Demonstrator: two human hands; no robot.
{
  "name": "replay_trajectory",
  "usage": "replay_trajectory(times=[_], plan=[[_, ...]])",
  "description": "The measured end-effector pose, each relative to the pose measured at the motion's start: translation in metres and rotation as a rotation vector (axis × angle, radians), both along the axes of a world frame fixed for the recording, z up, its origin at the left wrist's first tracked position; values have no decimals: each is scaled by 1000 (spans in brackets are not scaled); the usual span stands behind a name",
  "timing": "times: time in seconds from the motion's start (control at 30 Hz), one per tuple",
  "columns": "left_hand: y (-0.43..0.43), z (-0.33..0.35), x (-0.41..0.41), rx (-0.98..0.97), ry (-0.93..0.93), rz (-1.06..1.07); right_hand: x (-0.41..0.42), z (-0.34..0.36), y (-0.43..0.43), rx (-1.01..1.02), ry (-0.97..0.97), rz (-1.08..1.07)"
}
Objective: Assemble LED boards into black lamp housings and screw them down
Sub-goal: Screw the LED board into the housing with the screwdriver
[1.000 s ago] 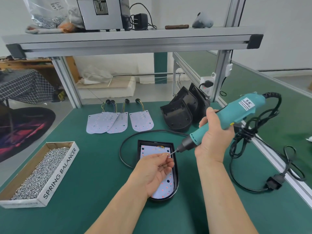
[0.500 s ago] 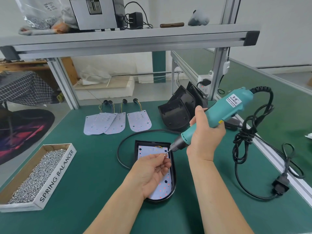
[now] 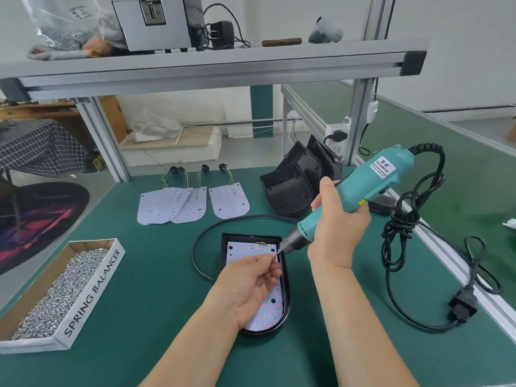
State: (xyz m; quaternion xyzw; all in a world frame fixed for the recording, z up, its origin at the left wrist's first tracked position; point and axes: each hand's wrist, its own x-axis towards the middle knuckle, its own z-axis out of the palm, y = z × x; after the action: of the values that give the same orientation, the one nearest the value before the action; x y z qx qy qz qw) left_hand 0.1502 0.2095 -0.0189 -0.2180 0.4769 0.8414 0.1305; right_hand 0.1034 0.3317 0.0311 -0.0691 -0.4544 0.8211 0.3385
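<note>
**Screw (image 3: pixel 273 255) held at driver (image 3: pixel 371 182)**

By the left hand (image 3: pixel 251 280) a screw is pinched at the bit; the driver is gripped by the right hand (image 3: pixel 337 233). The board (image 3: pixel 245 249) is laid in the housing (image 3: pixel 262 332) on the table (image 3: pixel 139 275).

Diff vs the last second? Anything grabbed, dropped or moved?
Nothing visible beyond a slight camera shift. The right hand still grips the teal screwdriver, bit at the top right corner of the LED board in the black housing; the left hand still pinches what looks like a screw at the bit. The spare boards, spare housings and screw box are unmoved.
</note>
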Motion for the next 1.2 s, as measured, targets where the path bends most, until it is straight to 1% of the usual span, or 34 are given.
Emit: replay_trajectory(times=[0.1,0.27,0.53,0.63,0.7,0.73,0.77,0.83,0.87,0.9,0.93,1.07,1.1,1.2], plan=[[1,0,1,-9,8,9,1,-1,-2,31,14,-31],[4,1,1,-15,15,35,0,-3,-8,14,13,-74],[0,0,3,-37,49,20,-2,-2,-7,24,14,-77],[-2,3,3,-66,70,11,-4,1,-2,13,13,-86],[-6,5,3,-139,79,5,-5,3,-1,6,14,-85],[-8,5,4,-266,96,-10,-6,4,0,2,14,-83],[-11,4,3,-502,125,-36,-7,4,0,-1,14,-82],[-17,1,2,-1129,236,-114,-9,5,0,-5,8,-79],[-20,0,2,-1401,269,-180,-10,5,-1,-7,8,-75],[-21,1,3,-1575,269,-242,-11,5,-2,-6,12,-70],[-20,2,3,-1679,271,-292,-11,5,-3,-2,20,-66],[-14,-3,-2,-1918,386,-449,-16,-1,-7,71,19,-70],[-14,-4,-4,-1964,411,-481,-18,-3,-8,105,16,-75],[-14,-6,-10,-1998,450,-497,-24,-14,-12,238,-5,-104]])
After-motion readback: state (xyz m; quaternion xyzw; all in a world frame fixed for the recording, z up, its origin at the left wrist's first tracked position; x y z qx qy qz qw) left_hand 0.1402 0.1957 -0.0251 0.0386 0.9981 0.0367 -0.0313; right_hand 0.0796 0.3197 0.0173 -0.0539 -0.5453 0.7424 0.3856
